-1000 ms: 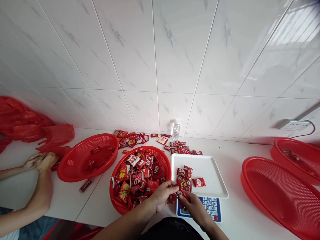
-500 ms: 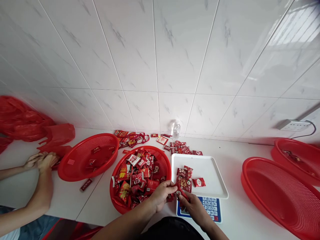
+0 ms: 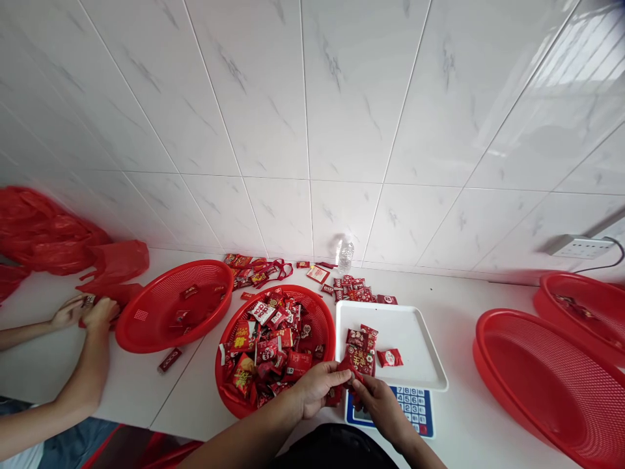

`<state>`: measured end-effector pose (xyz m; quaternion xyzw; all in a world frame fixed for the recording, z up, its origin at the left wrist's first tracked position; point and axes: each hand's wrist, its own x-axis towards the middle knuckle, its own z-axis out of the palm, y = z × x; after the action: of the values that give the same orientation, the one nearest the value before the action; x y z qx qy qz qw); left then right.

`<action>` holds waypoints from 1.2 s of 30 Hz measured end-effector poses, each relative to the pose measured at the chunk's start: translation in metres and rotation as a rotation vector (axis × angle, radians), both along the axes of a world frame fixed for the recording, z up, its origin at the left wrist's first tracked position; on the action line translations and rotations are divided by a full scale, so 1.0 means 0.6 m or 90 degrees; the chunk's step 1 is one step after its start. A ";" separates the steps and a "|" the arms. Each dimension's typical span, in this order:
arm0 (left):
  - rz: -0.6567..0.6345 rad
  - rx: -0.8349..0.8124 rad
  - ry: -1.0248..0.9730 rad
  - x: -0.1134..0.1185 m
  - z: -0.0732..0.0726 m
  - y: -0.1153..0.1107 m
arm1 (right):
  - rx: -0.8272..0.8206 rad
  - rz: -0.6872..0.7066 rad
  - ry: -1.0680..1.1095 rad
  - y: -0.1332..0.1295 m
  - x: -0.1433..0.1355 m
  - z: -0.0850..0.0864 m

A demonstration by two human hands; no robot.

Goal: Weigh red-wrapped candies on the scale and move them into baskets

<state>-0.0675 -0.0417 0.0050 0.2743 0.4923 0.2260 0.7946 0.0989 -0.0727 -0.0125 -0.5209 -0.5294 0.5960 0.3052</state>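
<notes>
Between my two hands, at the front left corner of the white tray (image 3: 415,339), is a small red packet (image 3: 347,374). My left hand (image 3: 319,385) pinches it from the left, thumb on top, beside the full basket's right rim. My right hand (image 3: 375,398) grips its other side, over the scale's blue keypad (image 3: 413,407). Several red packets (image 3: 360,359) lie on the tray just beyond my fingers, with a single one (image 3: 389,357) to their right. The round red basket (image 3: 328,319) at my left is heaped with red snack packets (image 3: 268,350).
Loose red packets (image 3: 354,288) and a clear bottle (image 3: 346,254) stand along the wall. A red basket (image 3: 222,280) sits further left, near a co-worker's hands (image 3: 100,311) and red bags (image 3: 49,234). At right are two more red baskets, the nearer one (image 3: 527,365) large.
My fingers have shifted slightly on the red packet, which now sits lower and more covered. The co-worker's hands have moved apart, with a packet showing between them.
</notes>
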 end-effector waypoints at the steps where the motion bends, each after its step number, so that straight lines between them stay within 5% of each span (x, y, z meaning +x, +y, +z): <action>1: 0.002 -0.002 -0.001 0.000 -0.001 0.000 | 0.005 0.001 -0.011 0.000 0.000 0.000; 22: 0.042 0.036 0.031 0.000 0.001 -0.004 | 0.076 -0.002 -0.164 0.002 -0.002 -0.010; 36: 0.067 -0.027 -0.033 0.005 0.005 0.003 | 0.074 -0.012 -0.094 0.001 0.002 -0.005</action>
<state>-0.0645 -0.0398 0.0083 0.2253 0.4900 0.2641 0.7996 0.1002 -0.0721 -0.0158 -0.5502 -0.5791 0.5212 0.3004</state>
